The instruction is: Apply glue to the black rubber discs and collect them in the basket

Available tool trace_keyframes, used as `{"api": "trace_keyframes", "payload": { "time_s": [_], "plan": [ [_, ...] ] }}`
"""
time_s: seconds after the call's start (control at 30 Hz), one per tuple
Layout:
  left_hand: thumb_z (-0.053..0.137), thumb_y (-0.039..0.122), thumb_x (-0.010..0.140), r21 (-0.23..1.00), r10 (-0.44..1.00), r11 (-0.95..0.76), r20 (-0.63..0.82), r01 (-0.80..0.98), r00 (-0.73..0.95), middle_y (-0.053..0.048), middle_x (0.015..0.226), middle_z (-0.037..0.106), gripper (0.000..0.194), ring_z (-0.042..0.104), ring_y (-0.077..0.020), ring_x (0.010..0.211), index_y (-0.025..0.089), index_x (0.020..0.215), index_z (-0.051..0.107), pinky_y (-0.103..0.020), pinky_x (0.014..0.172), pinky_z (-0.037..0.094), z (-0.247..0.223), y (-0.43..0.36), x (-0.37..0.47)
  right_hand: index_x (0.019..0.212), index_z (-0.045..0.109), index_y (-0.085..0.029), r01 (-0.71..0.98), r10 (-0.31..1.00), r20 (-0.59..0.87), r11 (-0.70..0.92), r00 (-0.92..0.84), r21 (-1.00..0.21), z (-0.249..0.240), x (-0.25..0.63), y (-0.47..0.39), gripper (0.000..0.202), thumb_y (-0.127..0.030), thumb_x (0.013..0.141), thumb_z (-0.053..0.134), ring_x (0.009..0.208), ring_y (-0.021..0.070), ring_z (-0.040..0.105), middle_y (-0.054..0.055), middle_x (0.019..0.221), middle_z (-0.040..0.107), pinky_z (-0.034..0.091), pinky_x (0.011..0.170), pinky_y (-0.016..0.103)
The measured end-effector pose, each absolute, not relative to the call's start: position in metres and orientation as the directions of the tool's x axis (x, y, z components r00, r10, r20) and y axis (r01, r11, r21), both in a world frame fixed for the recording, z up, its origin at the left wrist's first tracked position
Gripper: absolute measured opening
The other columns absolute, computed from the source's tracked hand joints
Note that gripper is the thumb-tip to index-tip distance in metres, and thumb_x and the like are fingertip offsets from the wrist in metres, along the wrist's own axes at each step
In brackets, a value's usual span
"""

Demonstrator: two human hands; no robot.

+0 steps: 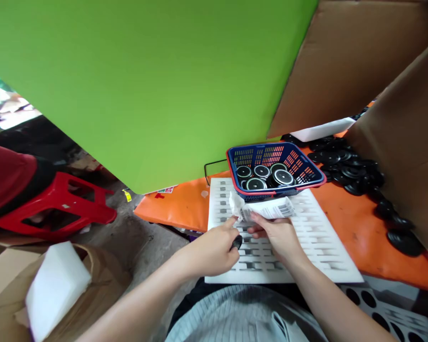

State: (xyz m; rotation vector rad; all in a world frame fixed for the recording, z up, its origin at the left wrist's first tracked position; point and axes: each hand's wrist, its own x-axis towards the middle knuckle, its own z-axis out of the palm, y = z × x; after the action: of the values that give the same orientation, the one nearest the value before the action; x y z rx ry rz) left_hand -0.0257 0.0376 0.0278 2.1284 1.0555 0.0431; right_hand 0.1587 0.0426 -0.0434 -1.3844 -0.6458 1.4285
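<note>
A worker's right hand (276,232) pinches a printed white packet (269,209) above a slotted white foam board (330,242), thumb on top and the other fingers beneath, a grip that appears to steady it with the barcode facing up. The left hand (217,247) extends its index finger to the packet's crumpled end, while its remaining fingers curl around a small dark piece (237,242), seemingly kept tucked away so that the fingertip stays free. The board, at the worker's lap, reaches onto an orange surface (185,204) and likely serves as a soft pad. At its far end stands a blue basket (321,181), whose walls probably keep the round black discs (284,177) together within easy reach; its rim rises between them and the hands. A green panel (157,95) closes off the space beyond, and brown cardboard (395,118) hems in the right, where a dark heap of round pieces (353,166) crowds the surface. At left are a red stool (55,204) and a white foam block (57,289).
</note>
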Motion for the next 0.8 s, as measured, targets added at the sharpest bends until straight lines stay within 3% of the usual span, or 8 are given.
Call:
{"api": "trace_keyframes", "payload": {
  "time_s": [0.13, 0.27, 0.5, 0.67, 0.73, 0.8],
  "plan": [
    [0.044, 0.017, 0.082, 0.459, 0.631, -0.529, -0.350, 0.714, 0.692, -0.025, 0.125, 0.059, 0.025, 0.070, -0.0303, 0.091, 0.010, 0.098, 0.062, -0.041, 0.077, 0.056, 0.032, 0.044, -0.015, 0.091, 0.074, -0.014, -0.293, 0.893, -0.412, -0.351, 0.179, -0.889, -0.043, 0.159, 0.042, 0.044, -0.040, 0.059, 0.088, 0.053, 0.0198, 0.069, 0.006, 0.079, 0.077, 0.056, 0.044, 0.028],
    [0.045, 0.017, 0.079, 0.450, 0.621, -0.554, -0.337, 0.700, 0.708, -0.019, 0.098, 0.065, 0.026, 0.067, -0.0283, 0.085, 0.009, 0.096, 0.063, -0.036, 0.073, 0.054, 0.030, 0.047, -0.012, 0.083, 0.074, -0.013, -0.313, 0.890, -0.407, -0.334, 0.205, -0.889, -0.044, 0.158, 0.038, 0.040, -0.039, 0.057, 0.089, 0.051, 0.0200, 0.067, 0.005, 0.068, 0.074, 0.057, 0.046, 0.029],
    [0.049, 0.017, 0.075, 0.543, 0.650, -0.476, -0.312, 0.692, 0.692, -0.015, 0.095, 0.065, 0.017, 0.065, -0.0266, 0.084, 0.013, 0.084, 0.062, -0.036, 0.074, 0.053, 0.023, 0.054, -0.015, 0.087, 0.073, -0.016, -0.393, 0.870, -0.423, -0.307, 0.253, -0.867, -0.030, 0.178, 0.030, 0.040, -0.034, 0.057, 0.091, 0.056, 0.0172, 0.069, 0.003, 0.075, 0.075, 0.057, 0.047, 0.024],
    [0.046, 0.015, 0.080, 0.634, 0.697, -0.419, -0.234, 0.650, 0.678, -0.009, 0.098, 0.066, 0.014, 0.064, -0.0212, 0.088, 0.016, 0.083, 0.060, -0.031, 0.080, 0.052, 0.025, 0.051, -0.026, 0.091, 0.074, -0.013, -0.452, 0.863, -0.471, -0.353, 0.181, -0.820, -0.016, 0.199, 0.019, 0.039, -0.033, 0.061, 0.089, 0.060, 0.0158, 0.069, 0.006, 0.076, 0.074, 0.056, 0.049, 0.022],
    [0.045, 0.016, 0.083, 0.715, 0.761, -0.300, -0.220, 0.632, 0.610, -0.008, 0.102, 0.066, 0.017, 0.064, -0.0174, 0.079, 0.017, 0.090, 0.060, -0.029, 0.074, 0.053, 0.025, 0.042, -0.031, 0.090, 0.075, -0.013, -0.470, 0.862, -0.482, -0.364, 0.156, -0.804, -0.012, 0.202, 0.015, 0.037, -0.033, 0.063, 0.088, 0.062, 0.0156, 0.069, 0.006, 0.076, 0.074, 0.057, 0.051, 0.021],
    [0.045, 0.021, 0.086, 0.828, 0.831, -0.070, -0.260, 0.557, 0.491, -0.007, 0.102, 0.065, 0.019, 0.063, -0.0139, 0.067, 0.017, 0.098, 0.059, -0.027, 0.063, 0.052, 0.026, 0.030, -0.034, 0.091, 0.075, -0.014, -0.489, 0.866, -0.482, -0.366, 0.134, -0.792, -0.010, 0.204, 0.010, 0.036, -0.033, 0.063, 0.088, 0.065, 0.0155, 0.070, 0.006, 0.078, 0.075, 0.057, 0.053, 0.020]
  ]
}}
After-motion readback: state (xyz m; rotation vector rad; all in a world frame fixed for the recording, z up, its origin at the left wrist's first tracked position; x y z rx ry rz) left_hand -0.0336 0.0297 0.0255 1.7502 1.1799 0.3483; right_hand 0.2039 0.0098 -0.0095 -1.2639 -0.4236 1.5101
